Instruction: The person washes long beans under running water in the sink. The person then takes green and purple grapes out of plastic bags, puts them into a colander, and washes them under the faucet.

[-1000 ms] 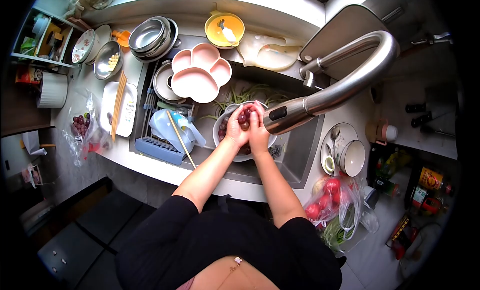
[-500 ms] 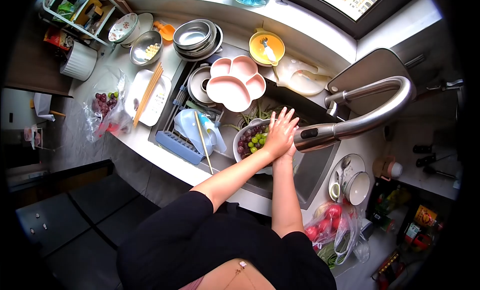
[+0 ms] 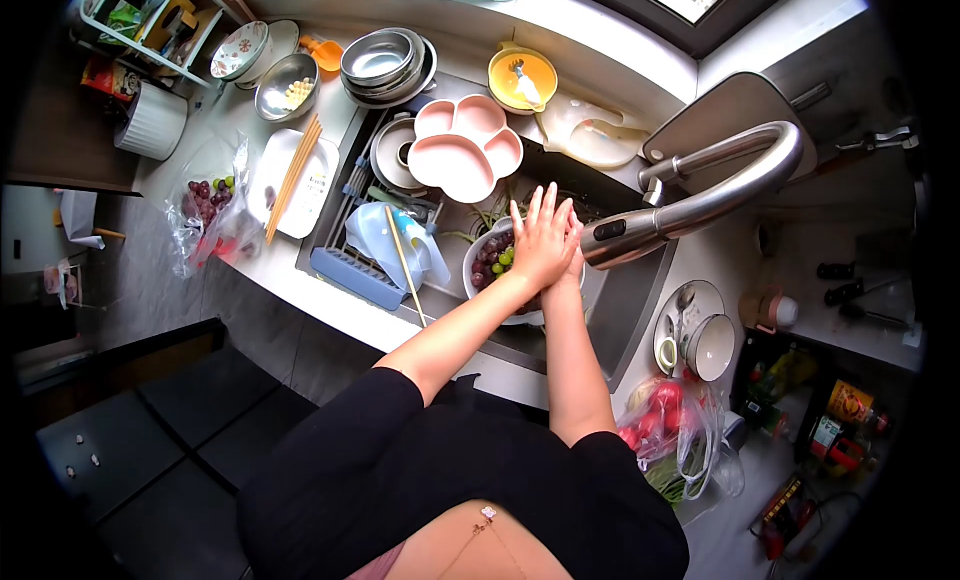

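Observation:
Palm to palm, my two hands meet over the sink [image 3: 650,305], beside the faucet head [image 3: 615,242]. My left hand [image 3: 542,245] lies over the other with its fingers stretched out and apart. Partly covered by it, my right hand [image 3: 573,267] presses flat against the palm, and only its edge and some fingertips show. I see nothing held between them. Just below and left of the hands is a white bowl [image 3: 469,272] with dark and green grapes [image 3: 495,255]. Green stalks lie in the sink behind the bowl.
A pink divided plate [image 3: 450,165] and a blue rack [image 3: 355,280] stand at the sink's left. Metal bowls [image 3: 378,60] and a yellow bowl [image 3: 535,72] sit behind. Bagged grapes [image 3: 205,202] and chopsticks [image 3: 293,180] are left; bagged tomatoes [image 3: 665,410] are right.
My hands stay pressed together and have shifted slightly; the left fingers now point more upright and cover more of the grapes. The whole view has moved a little.

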